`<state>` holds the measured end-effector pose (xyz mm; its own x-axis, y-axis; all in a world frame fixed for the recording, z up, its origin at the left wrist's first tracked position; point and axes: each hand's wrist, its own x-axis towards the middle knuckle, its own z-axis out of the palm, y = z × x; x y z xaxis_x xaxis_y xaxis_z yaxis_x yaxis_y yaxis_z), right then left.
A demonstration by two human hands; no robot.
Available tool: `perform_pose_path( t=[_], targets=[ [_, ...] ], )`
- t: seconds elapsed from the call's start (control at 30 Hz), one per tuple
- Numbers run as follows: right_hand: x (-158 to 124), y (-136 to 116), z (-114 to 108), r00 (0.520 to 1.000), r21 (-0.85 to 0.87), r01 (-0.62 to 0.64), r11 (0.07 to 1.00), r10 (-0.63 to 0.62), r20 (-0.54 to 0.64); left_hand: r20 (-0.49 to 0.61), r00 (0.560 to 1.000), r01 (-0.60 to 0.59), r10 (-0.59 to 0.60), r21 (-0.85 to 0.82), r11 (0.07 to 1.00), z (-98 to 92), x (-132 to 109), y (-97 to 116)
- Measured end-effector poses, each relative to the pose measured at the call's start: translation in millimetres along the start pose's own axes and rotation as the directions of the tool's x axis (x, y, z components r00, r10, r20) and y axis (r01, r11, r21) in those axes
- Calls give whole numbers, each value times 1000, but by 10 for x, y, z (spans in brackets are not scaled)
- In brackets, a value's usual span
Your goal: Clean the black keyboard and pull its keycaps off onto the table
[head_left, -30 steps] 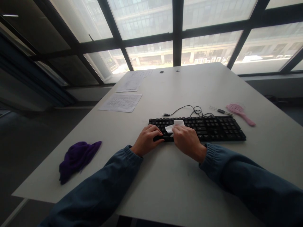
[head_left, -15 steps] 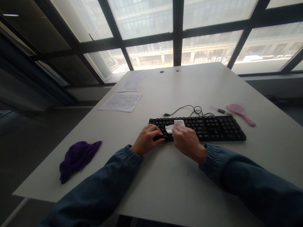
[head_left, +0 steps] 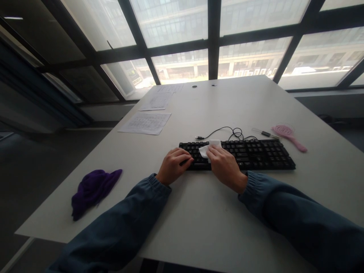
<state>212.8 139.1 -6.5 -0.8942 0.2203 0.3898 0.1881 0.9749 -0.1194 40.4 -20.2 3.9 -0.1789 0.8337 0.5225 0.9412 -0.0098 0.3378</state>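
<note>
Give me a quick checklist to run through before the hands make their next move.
1. Tissue held in the right hand: ok.
2. Keyboard lying on the desk: ok.
3. Left hand steadying the keyboard: cannot tell; it is at the left end, grip unclear.
4. Plug disconnected: ok, loose on the desk.
5. Cable free of loops: not ok, looped behind the keyboard.
6. Keys under the tissue clean: cannot tell, covered.

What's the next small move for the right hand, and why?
Probably slide the cloth rightward along the keyboard: the right hand grips it over the left half, the keys farther right lie uncovered, and the left hand is at the left end.
</note>
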Motion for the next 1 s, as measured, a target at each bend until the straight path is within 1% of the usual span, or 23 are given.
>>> perform_pose_path(
  t=[0.13,0.23,0.33,0.5,0.63,0.8,0.9,1.0],
  targets=[
    [3,-22,-44,999,21,-50,999,50,-12,-132,984,119,-116,8,993,-34,17,-164],
    [8,5,-17,998,25,-29,999,30,-62,-175,967,186,-184,-1,983,-21,14,-269],
    [13,43,37,998,16,-14,1000,15,-60,-163,967,199,-196,2,980,8,6,-289],
    [19,76,67,997,-30,-62,998,61,-39,-122,981,152,-152,-8,988,22,5,-224],
    [14,47,22,998,-42,-66,997,65,-25,-95,984,151,-151,-7,988,23,8,-214],
    [-29,-87,-81,998,17,-55,998,55,17,-92,981,170,-169,5,985,29,14,-219],
    [-48,-128,-86,1000,55,-5,998,6,-21,-87,983,165,-163,12,986,28,15,-214],
    [-36,-87,-31,996,49,49,998,-45,-82,-84,983,162,-161,14,987,21,16,-207]
  ],
)
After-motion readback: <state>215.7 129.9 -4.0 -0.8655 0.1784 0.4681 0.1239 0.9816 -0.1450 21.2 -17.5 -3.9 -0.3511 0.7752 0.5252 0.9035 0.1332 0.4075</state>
